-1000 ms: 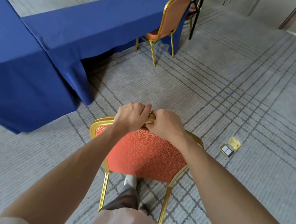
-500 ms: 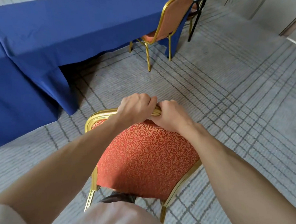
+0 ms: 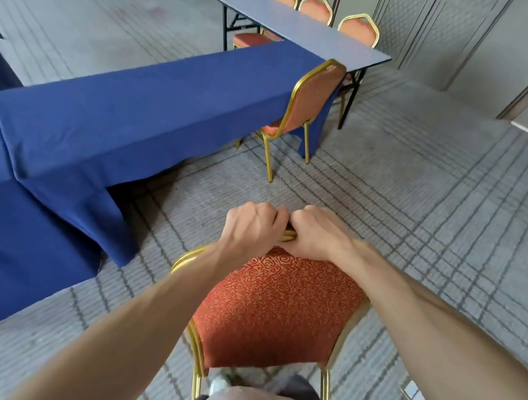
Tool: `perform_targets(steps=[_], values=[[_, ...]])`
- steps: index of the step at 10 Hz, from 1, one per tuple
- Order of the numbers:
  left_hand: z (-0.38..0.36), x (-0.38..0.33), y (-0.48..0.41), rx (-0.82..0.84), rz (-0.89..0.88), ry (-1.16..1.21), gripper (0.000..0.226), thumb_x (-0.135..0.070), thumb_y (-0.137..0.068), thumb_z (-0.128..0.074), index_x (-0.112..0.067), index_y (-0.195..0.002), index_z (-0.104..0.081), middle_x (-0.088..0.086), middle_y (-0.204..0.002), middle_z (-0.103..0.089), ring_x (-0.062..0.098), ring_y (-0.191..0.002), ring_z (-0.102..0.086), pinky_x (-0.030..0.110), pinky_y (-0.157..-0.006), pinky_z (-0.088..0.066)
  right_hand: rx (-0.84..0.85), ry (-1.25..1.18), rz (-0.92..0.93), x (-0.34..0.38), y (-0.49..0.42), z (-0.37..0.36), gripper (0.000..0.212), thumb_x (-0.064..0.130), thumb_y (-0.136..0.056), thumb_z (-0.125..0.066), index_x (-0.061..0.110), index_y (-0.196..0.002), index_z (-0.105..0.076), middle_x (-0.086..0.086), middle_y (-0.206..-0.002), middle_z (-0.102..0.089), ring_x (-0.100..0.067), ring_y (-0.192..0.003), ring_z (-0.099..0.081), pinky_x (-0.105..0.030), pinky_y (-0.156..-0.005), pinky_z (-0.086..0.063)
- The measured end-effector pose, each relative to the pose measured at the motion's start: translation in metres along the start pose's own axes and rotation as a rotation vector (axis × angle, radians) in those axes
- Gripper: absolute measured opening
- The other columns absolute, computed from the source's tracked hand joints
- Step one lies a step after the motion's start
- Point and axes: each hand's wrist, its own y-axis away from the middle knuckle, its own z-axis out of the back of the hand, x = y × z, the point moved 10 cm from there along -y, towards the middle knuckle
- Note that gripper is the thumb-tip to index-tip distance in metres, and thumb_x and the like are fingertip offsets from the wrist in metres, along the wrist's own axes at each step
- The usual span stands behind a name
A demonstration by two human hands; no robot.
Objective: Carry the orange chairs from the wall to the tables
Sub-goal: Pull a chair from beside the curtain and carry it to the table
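Observation:
An orange chair with a patterned back and gold frame is right in front of me, its back facing me. My left hand and my right hand grip the top rail of its back side by side, knuckles touching. A long table under a blue cloth stretches from the left toward the middle. Another orange chair stands tucked at that table's right end.
A bare grey folding table stands at the back with three orange chairs behind it. Patterned grey carpet spreads to the right. A floor socket box lies at the lower right. Wall panels close off the back right.
The view has lifted, so the far grey table and its chairs come into sight. Both hands keep their grip on the chair's top rail.

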Motion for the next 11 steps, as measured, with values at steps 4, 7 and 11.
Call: perform_targets(steps=[4, 7, 11], values=[[-0.075, 0.008, -0.115, 0.034, 0.257, 0.022, 0.049, -0.045, -0.096, -0.037, -0.013, -0.064, -0.056, 0.001, -0.059, -0.057, 0.022, -0.058, -0.052, 0.032, -0.053, -0.033, 0.019, 0.023, 0.1, -0.104, -0.071, -0.01, 0.027, 0.04, -0.091, -0.058, 0.016, -0.1, -0.066, -0.007, -0.091, -0.067, -0.031, -0.087, -0.064, -0.034, -0.075, -0.051], [-0.114, 0.01, -0.216, 0.081, 0.335, 0.0, 0.052, -0.048, -0.1, -0.037, -0.014, -0.066, -0.057, -0.002, -0.058, -0.051, 0.021, -0.062, -0.049, 0.033, -0.058, -0.033, 0.052, -0.092, 0.202, -0.193, -0.147, 0.005, 0.027, 0.041, -0.089, -0.059, 0.02, -0.104, -0.065, -0.005, -0.094, -0.067, -0.029, -0.088, -0.064, -0.035, -0.074, -0.051], [-0.101, 0.049, -0.315, 0.016, 0.401, 0.015, 0.051, -0.047, -0.1, -0.038, -0.016, -0.063, -0.055, -0.002, -0.057, -0.054, 0.02, -0.061, -0.05, 0.035, -0.056, -0.031, -0.537, -0.129, 0.134, -0.238, -0.237, 0.067, 0.03, 0.048, -0.086, -0.064, 0.021, -0.073, -0.069, -0.001, -0.054, -0.065, -0.024, -0.049, -0.064, -0.024, -0.045, -0.032]])
